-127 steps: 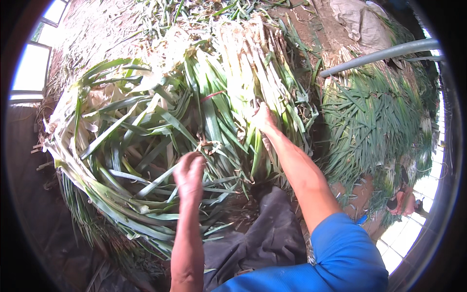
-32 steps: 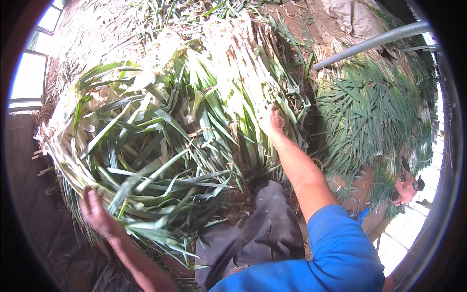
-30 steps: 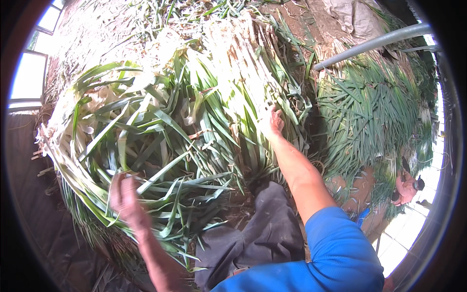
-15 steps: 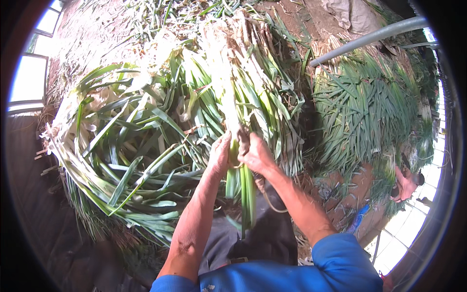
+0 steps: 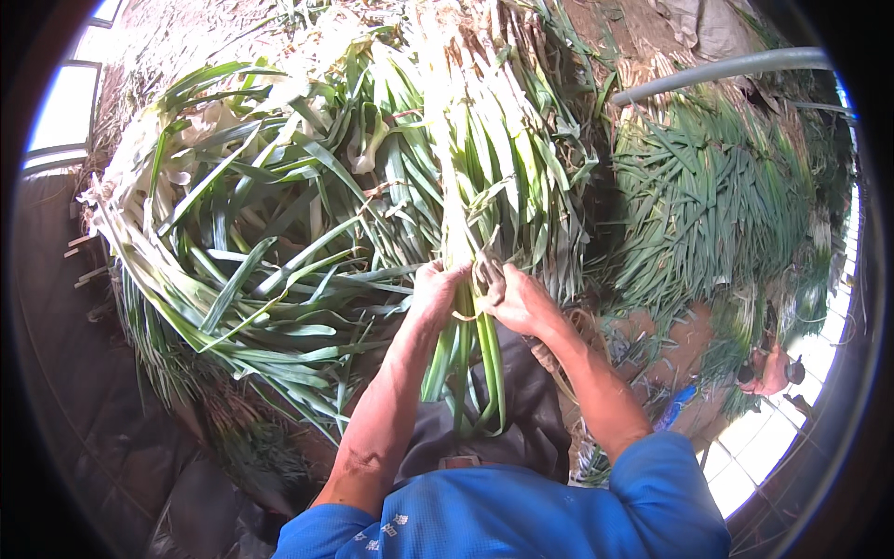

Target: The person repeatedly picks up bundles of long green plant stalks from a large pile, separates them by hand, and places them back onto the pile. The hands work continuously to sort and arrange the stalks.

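Observation:
In front of my lap hangs a bunch of long green onions [image 5: 487,349], its leaf ends pointing down toward me. My left hand [image 5: 436,296] is closed around the left side of the bunch, thumb toward its middle. On the other side my right hand [image 5: 521,300] is closed on a brownish, twisted strand [image 5: 490,279] that lies against the bunch. A thin pale loop of it crosses the leaves just below my hands. More of a brown cord hangs under my right wrist. Whether the strand is knotted, I cannot tell.
A large heap of loose green onions [image 5: 251,270] lies to my left. Another pile [image 5: 717,200] stands at the right, below a grey metal pipe [image 5: 726,74]. Another person's hand [image 5: 769,371] shows at the far right, near a blue object [image 5: 678,407].
The whole view has shifted slightly. My hands have drawn a little apart at the bunch, and the strand by my right hand now stands out more on its front.

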Available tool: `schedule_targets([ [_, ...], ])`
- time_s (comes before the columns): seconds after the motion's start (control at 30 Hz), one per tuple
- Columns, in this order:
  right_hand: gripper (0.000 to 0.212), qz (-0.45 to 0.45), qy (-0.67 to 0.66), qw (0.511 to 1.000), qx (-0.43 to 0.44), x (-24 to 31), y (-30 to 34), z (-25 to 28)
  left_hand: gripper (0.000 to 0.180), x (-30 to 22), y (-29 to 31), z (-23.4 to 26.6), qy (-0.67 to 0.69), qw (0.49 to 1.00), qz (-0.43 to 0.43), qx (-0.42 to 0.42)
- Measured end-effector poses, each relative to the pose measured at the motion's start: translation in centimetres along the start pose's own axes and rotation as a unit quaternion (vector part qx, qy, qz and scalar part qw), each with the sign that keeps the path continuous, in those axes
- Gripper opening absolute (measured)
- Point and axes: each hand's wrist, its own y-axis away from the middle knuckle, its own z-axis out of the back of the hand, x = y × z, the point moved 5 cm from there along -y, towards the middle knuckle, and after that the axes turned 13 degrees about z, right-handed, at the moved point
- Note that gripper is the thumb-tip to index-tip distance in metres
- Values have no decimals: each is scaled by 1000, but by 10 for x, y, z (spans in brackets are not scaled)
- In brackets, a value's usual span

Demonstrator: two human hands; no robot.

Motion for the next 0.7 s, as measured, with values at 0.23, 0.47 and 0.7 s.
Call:
schedule_targets([
  [0.23,32,-34,99,992,66,30,19,16,27,5,-4,7,16,1000,21,5],
  [0.47,38,-88,92,991,43,24,-58,6,37,2,-2,23,12,1000,4,-8],
  [0.7,41,-80,128,988,25,6,-146,-12,26,-1,2,39,-2,1000,28,-10],
])
